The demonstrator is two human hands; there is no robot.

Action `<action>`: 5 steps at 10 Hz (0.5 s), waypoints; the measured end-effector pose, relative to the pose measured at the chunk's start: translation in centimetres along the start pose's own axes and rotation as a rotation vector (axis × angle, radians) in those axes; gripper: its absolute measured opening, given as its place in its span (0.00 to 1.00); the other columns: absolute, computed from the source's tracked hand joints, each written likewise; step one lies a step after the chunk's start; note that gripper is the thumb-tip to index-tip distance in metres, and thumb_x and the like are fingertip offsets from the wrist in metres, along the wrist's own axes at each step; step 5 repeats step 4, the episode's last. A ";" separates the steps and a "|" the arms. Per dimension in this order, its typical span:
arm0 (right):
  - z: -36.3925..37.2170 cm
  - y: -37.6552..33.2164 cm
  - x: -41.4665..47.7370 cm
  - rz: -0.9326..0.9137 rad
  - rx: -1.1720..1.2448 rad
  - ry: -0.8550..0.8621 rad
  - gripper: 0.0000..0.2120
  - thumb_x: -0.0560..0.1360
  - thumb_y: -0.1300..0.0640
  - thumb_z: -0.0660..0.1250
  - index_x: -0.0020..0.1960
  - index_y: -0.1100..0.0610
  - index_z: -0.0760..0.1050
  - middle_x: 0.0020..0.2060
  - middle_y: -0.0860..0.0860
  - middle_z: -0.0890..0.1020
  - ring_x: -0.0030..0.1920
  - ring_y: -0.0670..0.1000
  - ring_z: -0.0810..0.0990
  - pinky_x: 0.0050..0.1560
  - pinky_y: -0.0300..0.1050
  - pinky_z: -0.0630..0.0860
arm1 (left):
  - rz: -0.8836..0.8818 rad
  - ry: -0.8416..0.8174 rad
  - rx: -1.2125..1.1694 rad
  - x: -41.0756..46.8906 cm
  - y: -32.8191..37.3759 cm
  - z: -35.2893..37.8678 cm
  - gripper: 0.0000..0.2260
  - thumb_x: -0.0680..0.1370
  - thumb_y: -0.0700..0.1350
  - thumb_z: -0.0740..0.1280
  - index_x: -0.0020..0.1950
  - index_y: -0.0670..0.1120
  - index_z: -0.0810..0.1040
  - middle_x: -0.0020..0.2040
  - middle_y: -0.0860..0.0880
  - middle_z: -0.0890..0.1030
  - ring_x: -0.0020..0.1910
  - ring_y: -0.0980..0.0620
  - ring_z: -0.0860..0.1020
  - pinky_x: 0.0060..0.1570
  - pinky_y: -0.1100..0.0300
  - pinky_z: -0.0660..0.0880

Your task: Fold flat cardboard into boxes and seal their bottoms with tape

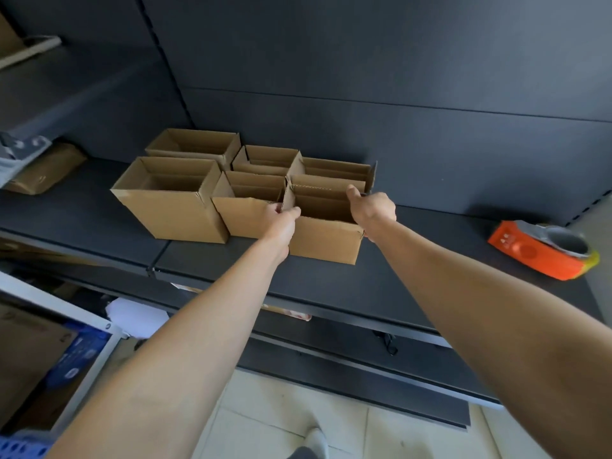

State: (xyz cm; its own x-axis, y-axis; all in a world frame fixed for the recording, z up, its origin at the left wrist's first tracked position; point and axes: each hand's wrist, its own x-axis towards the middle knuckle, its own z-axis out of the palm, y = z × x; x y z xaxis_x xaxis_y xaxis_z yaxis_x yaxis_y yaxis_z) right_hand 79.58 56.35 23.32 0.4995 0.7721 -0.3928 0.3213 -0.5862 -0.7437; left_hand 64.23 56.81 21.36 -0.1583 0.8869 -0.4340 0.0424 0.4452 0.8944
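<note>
Cardboard, so easy to crease: front box (326, 235) sitting on the dark shelf (430, 260), snug against the next box (245, 217). Left flap pinched by left hand (284, 220), right rim gripped with right hand (372, 210). Could probably snag or drag the neighbour's flap if shoved crooked.

The boxes (172, 200) are plain brown corrugated cardboard, matt all over. The shelf (414, 266) looks like dark painted metal, matt too. The tape dispenser (543, 250) on the right is glossy orange plastic.
</note>
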 end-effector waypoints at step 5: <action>-0.7 -0.3 -0.5 0.011 0.012 0.009 0.26 0.79 0.39 0.54 0.56 0.61 0.72 0.41 0.53 0.76 0.33 0.50 0.72 0.34 0.44 0.71 | 0.036 0.127 0.009 -0.7 0.5 -0.9 0.17 0.79 0.48 0.65 0.65 0.43 0.68 0.55 0.48 0.72 0.53 0.51 0.70 0.52 0.58 0.67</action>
